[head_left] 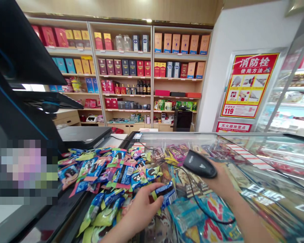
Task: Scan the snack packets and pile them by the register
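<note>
Left hand (142, 204) pinches blue packet (169, 194) by heap edge (152, 172); right hand (219, 179) grips scanner (199, 164), room rightward over glass (245, 170).

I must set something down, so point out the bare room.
Bare glass lies right of the right hand holding the scanner, and between scanner and the freezer's far rim. Crowded: the left, heaped with snack packets beside the left hand; the scanner's cable crosses the middle.

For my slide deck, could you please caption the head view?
Left hand holds a snack packet, right hand a black handheld scanner, above a glass-topped case.
</note>
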